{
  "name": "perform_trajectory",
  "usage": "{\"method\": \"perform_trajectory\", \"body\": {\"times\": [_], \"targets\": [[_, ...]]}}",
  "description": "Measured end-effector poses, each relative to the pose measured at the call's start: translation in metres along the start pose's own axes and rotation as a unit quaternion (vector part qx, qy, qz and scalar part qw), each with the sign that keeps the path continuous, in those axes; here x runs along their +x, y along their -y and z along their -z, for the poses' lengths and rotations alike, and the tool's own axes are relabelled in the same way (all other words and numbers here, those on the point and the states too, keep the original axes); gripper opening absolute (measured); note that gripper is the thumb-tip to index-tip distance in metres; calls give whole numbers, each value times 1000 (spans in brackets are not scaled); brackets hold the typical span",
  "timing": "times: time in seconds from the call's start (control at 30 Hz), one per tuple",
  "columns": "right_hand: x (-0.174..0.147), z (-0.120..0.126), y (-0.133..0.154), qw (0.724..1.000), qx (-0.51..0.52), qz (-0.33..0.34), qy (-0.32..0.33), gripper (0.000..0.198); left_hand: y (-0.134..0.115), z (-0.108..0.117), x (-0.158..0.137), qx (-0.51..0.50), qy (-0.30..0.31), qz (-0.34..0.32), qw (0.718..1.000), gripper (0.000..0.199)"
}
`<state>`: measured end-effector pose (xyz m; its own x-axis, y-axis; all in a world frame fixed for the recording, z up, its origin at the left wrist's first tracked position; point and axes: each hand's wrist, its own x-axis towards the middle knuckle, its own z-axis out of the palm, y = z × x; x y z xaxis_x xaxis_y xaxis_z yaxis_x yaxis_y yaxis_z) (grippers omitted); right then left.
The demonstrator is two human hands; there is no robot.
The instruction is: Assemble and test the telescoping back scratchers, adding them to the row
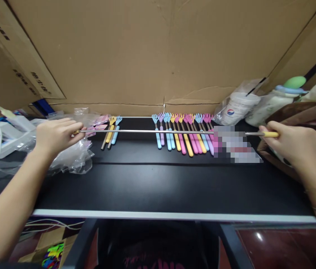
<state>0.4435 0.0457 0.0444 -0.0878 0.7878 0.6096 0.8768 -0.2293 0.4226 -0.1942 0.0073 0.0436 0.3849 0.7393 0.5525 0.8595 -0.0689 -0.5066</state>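
A telescopic back scratcher [146,131] is stretched out level above the desk, its thin metal rod spanning between my hands. My left hand [58,136] is closed round its far end, and the fingers mostly hide the yellow head. At the other end, my right hand [294,144] grips the yellow handle [270,134]. Behind the rod lies a row of back scratchers [187,138] in blue, purple, yellow and pink, claws toward the cardboard wall. Farther left, a yellow back scratcher [109,130] and a blue back scratcher [115,132] lie side by side.
Clear plastic bags [75,157] are heaped beneath my left hand, near a white power strip [15,129]. A bagged paper cup [237,108] and a bottle [272,102] stand at the back right. The cardboard wall [113,56] bounds the black desk [146,186].
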Motion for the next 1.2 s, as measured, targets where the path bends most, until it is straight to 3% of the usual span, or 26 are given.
{"method": "perform_trajectory", "body": {"times": [0.17,0.43,0.83,0.97,1.2], "targets": [[-5,-1,6,999,29,10,-29,45,-8,-2,1,-28,-14,-27,999,36],[-11,15,39,988,101,113,-42,44,-46,12,10,-84,-22,-72,994,35],[-13,11,39,988,103,111,-41,46,-60,12,10,-83,-40,-93,991,31],[-16,18,49,978,141,151,-37,43,-80,18,15,-135,-56,-113,983,29],[-19,31,62,966,166,198,-31,47,-117,38,24,-186,-9,-121,975,28]]}}
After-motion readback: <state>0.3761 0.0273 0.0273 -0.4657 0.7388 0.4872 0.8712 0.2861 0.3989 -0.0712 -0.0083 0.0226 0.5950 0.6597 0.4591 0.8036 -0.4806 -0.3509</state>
